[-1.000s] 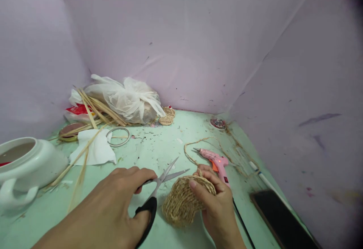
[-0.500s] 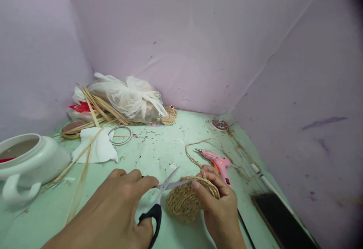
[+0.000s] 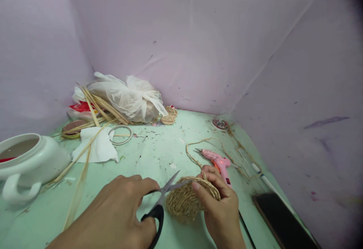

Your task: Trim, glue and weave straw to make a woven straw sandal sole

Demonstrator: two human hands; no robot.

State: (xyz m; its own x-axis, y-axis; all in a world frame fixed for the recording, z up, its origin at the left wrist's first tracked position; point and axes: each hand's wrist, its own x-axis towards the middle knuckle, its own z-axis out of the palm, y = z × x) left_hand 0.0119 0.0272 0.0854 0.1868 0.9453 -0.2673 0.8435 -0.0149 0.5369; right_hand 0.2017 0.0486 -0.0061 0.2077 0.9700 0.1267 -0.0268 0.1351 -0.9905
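My left hand (image 3: 127,207) is closed on a pair of black-handled scissors (image 3: 156,212), its thumb through one loop. The blades are spread apart, and one blade reaches over the upper rim of a coiled braided straw piece (image 3: 184,201), near my right thumb. Thumb and fingers of my right hand (image 3: 219,203) pinch that woven piece at its right edge. From the pinch a thin braided cord (image 3: 193,158) runs up and curves away over the table. Just beyond my right hand lies a pink glue gun (image 3: 215,159), its small light glowing orange.
At left stand a white pot with a handle (image 3: 51,158), paper tissue (image 3: 98,147) and a ring of tape (image 3: 121,135). Straw strips and a white plastic bag (image 3: 130,98) lie along the back wall. A dark phone (image 3: 283,218) and a white stick (image 3: 269,184) are at right.
The scissors and my left hand have shifted slightly right and down, and the blades sit a little closer together. My right hand and the straw piece have barely moved.
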